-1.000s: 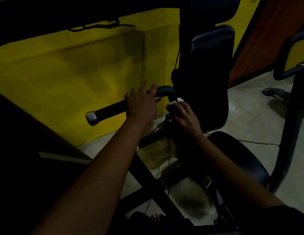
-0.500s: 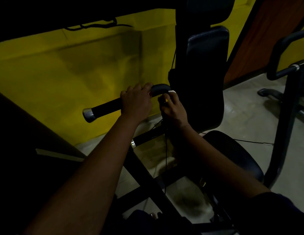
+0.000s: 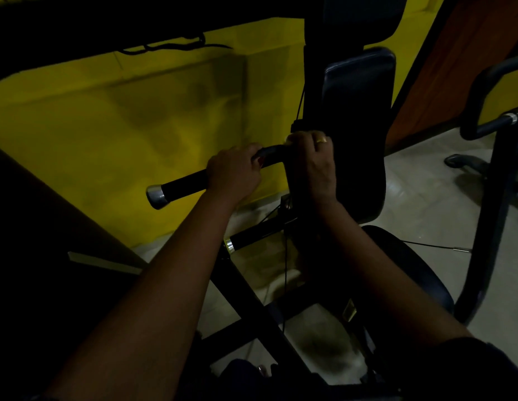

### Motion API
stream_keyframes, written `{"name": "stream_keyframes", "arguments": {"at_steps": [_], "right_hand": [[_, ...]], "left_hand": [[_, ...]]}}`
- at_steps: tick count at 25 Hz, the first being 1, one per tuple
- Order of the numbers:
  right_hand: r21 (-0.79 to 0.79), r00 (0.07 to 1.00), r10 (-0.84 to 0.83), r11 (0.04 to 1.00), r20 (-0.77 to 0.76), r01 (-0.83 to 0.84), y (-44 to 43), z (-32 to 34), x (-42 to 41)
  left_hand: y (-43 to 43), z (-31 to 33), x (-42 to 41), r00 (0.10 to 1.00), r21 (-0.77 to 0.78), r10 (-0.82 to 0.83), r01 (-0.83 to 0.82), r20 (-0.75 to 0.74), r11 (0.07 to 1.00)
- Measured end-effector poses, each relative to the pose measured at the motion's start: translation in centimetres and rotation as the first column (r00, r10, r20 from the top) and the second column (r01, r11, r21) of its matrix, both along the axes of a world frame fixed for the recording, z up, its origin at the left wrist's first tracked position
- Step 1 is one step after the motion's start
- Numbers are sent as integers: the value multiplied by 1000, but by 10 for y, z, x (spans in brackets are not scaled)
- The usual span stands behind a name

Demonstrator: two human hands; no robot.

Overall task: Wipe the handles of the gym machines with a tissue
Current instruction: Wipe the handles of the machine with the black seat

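Between the two hands, a short bare stretch of the black handle point(image 3: 270, 154) shows where the bar bends. The left hand point(image 3: 234, 175) grips the handle from above, fingers wrapped fully round the bar. Outboard of this hand, the grip runs down and left to a chrome end cap point(image 3: 156, 196). The right hand point(image 3: 312, 166) is closed over the inner end of the handle, just beside the left hand but not touching it, fingers curled over the top. A ring point(image 3: 321, 139) shows on one finger. The tissue cannot be made out; the curled fingers cover that section of the bar. Directly beyond the right hand stands the dark backrest pad point(image 3: 359, 111). Below the right forearm lies the round seat point(image 3: 411, 270). Beneath both wrists, a second bar point(image 3: 252, 237) with a chrome collar projects left.
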State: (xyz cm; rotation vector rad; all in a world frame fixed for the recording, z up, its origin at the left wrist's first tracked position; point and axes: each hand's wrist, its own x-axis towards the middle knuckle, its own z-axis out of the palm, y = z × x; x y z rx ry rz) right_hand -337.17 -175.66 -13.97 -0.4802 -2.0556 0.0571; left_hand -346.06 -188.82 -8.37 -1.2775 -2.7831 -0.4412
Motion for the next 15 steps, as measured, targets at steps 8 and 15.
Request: {"name": "stream_keyframes", "arguments": {"at_steps": [8,15], "right_hand": [[-310,998,-63,949,-28,51,-12,-4,2],[-355,998,68,933,13,-59,-18,11,1]], "left_hand": [[-19,24,-24,930,55,-76,60,361,997],[-18,21,-29,904,147,-28,-39,426,988]]}}
